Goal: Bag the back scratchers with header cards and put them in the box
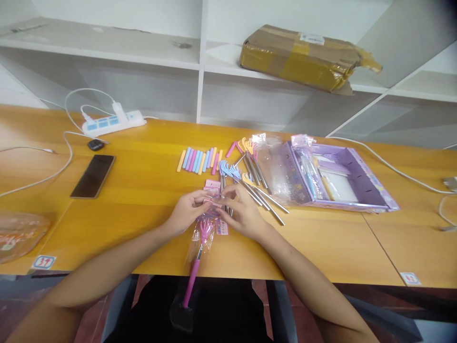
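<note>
The pink scratcher (193, 281) lies in its clear bag (191, 245), claw end just below my fingers, handle running past the edge of the table (150, 162) toward me. My left hand (187, 212) pinches the bag's top, thumb against fingers; my right hand (244, 214) pinches its other side, fingertips nearly together. I judge the scratcher light and stiff, the film thin and slippery, so the gathered top or the handle gives the surest hold. Just beyond lie loose claw-headed rods (253, 166) and pastel tubes (200, 161); rightward sits a purple box (374, 183).
</note>
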Demonstrator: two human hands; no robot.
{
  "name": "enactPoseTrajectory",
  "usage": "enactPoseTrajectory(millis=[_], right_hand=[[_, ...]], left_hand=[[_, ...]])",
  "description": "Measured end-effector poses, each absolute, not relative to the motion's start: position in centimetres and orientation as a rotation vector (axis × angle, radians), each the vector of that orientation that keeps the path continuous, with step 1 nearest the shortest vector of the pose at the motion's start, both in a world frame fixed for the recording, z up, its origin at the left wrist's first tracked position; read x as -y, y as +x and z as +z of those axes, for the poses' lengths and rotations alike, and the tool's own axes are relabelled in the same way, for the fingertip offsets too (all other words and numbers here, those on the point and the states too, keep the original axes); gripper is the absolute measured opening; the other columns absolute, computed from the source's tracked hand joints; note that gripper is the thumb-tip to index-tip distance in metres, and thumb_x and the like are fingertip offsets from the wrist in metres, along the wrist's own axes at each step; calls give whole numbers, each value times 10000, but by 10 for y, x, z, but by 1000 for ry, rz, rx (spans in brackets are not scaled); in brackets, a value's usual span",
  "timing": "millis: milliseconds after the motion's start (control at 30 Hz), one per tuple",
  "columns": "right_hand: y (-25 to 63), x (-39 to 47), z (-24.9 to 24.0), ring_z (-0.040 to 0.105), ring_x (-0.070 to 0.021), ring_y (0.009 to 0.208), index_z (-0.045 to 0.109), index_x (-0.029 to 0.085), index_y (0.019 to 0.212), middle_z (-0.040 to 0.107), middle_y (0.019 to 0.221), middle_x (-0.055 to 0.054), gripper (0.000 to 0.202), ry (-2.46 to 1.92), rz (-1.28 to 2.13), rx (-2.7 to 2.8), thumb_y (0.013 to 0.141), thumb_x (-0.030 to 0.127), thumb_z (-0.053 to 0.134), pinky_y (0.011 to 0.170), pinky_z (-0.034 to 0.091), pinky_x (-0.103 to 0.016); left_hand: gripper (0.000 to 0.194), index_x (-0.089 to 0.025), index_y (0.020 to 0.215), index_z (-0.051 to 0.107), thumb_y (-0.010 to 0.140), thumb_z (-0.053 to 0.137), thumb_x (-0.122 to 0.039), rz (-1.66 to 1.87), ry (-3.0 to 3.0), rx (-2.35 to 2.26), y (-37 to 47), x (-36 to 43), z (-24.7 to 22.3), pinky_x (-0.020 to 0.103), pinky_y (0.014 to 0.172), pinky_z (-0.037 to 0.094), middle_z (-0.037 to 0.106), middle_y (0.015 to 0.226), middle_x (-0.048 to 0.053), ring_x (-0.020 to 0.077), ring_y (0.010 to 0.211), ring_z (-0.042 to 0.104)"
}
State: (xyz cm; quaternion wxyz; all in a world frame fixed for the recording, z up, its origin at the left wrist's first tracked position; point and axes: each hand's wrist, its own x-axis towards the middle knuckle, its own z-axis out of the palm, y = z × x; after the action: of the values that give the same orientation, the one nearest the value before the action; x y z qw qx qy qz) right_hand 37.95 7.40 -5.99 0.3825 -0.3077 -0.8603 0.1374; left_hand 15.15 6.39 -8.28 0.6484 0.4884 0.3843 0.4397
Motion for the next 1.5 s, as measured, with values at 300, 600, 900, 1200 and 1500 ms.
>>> enactPoseTrajectory(millis=[300,600,900,1200,1500], right_hand=[[377,-79,-61,686,-187,843,754,251,1027,723,949,-39,87,-1010,694,1819,1039,298,682,761,585,-345],[380,-75,-52,710,-252,1131,682,259,1064,761,1219,-90,68,-740,546,2117,1022,207,670,993,574,-482],[384,-79,-62,700,-241,1130,677,250,1096,729,1256,-105,122,-670,467,2196,1003,173,685,957,582,-443],[383,-80,-57,692,-253,1171,721,243,1027,724,1280,-116,66,-679,563,2243,1043,257,658,1018,581,-483],[360,-17,-61,589,-114,551,569,251,1239,705,979,-14,418,-1147,1615,1630,987,547,723,443,481,-254]], left_hand=[[453,-171,1292,713,921,835,-400,936,1133,-835,152,-62,-82,404,992,588,806,1223,136,259,1075,784],[395,-158,1137,778,933,808,-496,890,1194,-875,152,-61,-83,384,939,579,817,1147,133,268,1037,776],[363,-159,1160,759,957,792,-458,872,1228,-857,149,-60,-86,341,890,571,803,1119,116,235,1001,761],[377,-173,1161,751,959,783,-489,920,1125,-880,149,-62,-90,358,904,594,817,1123,110,248,996,781],[331,-190,976,717,912,822,-497,1118,1093,-1049,140,-64,-87,335,783,596,791,874,34,244,877,771]])
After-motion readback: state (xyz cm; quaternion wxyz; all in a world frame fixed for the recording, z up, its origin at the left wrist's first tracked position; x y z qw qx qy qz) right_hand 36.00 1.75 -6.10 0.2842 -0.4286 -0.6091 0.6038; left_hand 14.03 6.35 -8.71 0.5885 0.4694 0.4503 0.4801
